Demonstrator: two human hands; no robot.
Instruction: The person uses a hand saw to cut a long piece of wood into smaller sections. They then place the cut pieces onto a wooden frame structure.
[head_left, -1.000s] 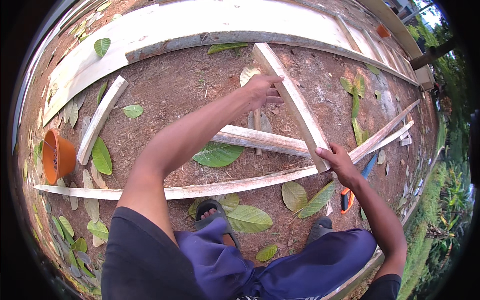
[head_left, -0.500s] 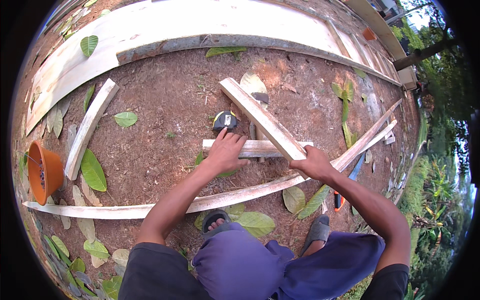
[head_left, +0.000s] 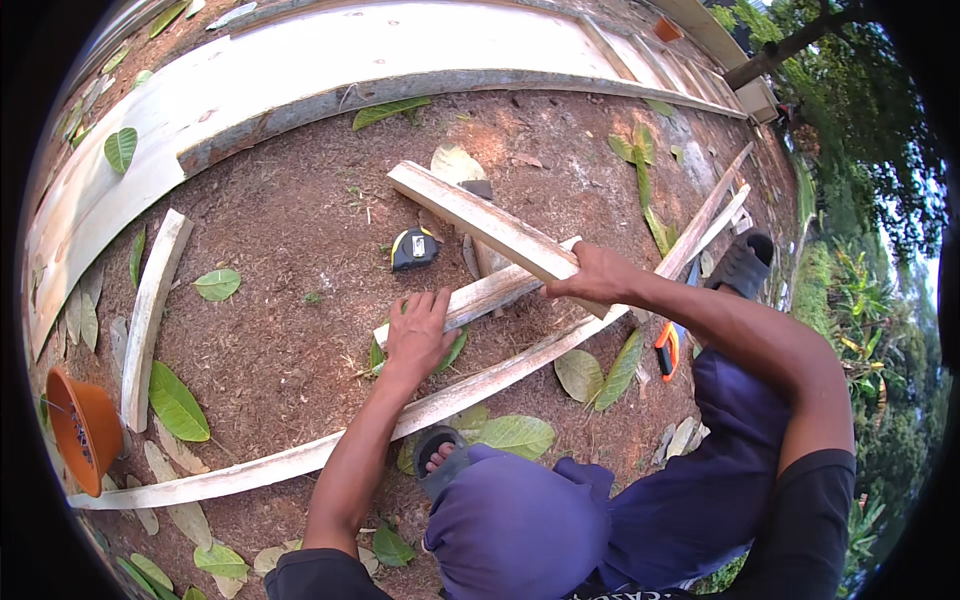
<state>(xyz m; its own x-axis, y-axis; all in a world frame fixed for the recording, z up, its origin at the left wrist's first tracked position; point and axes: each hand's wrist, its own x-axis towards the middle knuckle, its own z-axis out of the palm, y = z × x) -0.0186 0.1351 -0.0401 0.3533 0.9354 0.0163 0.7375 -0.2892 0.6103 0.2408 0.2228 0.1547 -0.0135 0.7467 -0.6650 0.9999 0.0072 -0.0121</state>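
My right hand is closed around the near end of a pale wooden batten, which slants away to the far left. Under that end passes a shorter wooden batten. My left hand grips the shorter one near its left end, fingers bent over the far edge. Just beyond my left hand a black and yellow tape measure lies on the ground. Partly covered by the battens is what looks like a hammer, its dark head and some wooden handle showing.
A long wooden strip crosses the ground before my feet. A handsaw with an orange handle lies by my right leg. At the left are an orange pot holding small dark pieces and another batten. Beyond lies a framed plywood panel.
The shorter batten has swung from level to slanted, its left end nearer me. My left hand has moved from beside the tape measure onto it. My right foot has stepped out to the right.
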